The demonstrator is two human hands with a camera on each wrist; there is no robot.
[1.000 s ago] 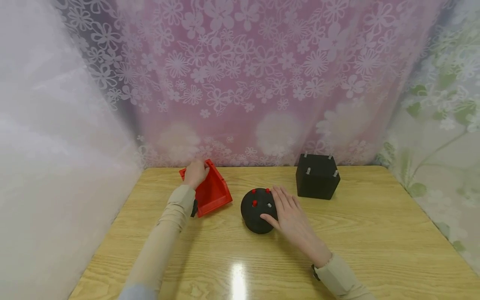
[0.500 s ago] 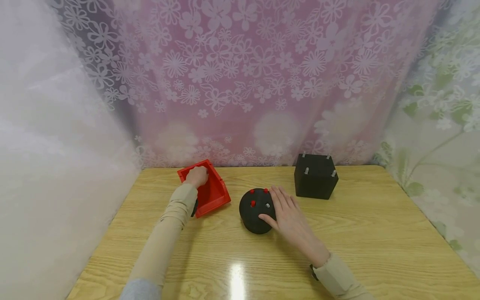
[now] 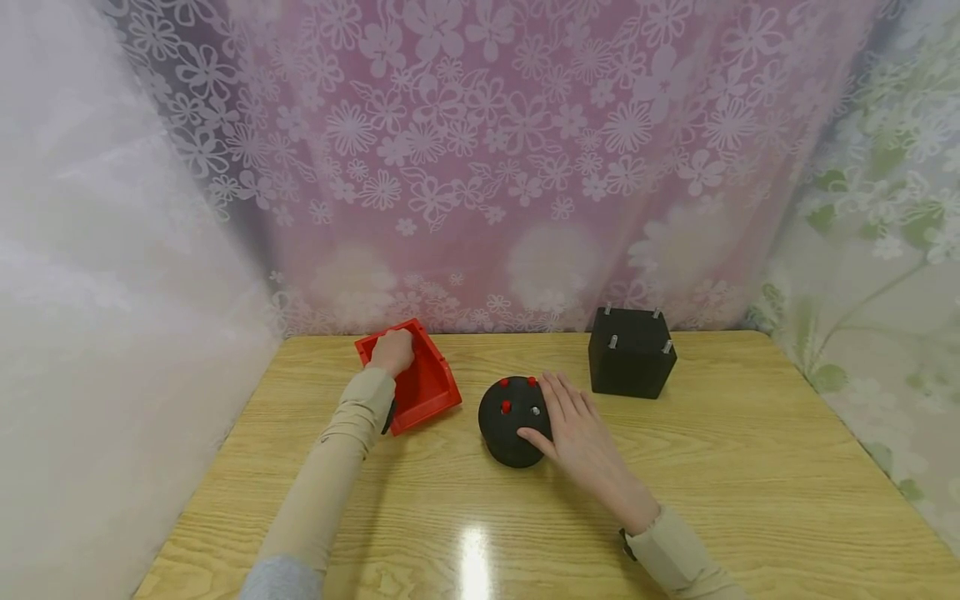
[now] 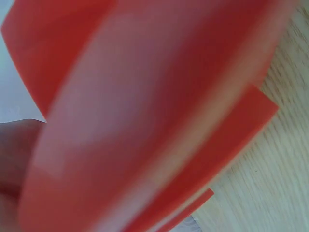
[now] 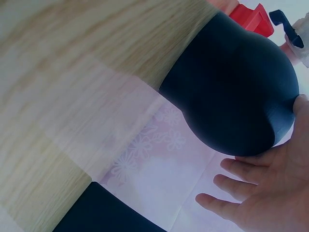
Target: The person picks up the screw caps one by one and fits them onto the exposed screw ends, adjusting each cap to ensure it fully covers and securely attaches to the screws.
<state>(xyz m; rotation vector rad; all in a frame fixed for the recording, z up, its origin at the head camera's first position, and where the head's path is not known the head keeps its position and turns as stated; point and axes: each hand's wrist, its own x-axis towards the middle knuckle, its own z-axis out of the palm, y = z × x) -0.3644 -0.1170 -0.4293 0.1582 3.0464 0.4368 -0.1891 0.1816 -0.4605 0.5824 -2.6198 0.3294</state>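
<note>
At the left of the head view lies a red open-fronted bin (image 3: 420, 392). My left hand (image 3: 392, 352) reaches into it from above, fingers pointing down out of sight. The bin's red wall (image 4: 145, 96) fills most of the left wrist view, so whatever the fingers touch is hidden. A round black body (image 3: 513, 442) stands mid-table, with red pegs (image 3: 506, 407) and a silvery one (image 3: 536, 411) on its top. Against its right side rests my right hand (image 3: 581, 437), thumb toward the top edge. In the right wrist view its fingers (image 5: 241, 171) are extended and spread.
A black block (image 3: 632, 367) with several metal posts on top stands at the back right. The wooden table (image 3: 712, 467) ends at a pink floral curtain (image 3: 480, 167) behind. Pale sheets hang along the left side (image 3: 112, 292) and right side (image 3: 885, 292).
My left hand has shifted slightly inside the red bin, and its thumb, visible earlier, no longer shows. My right hand and the round black body keep their places.
</note>
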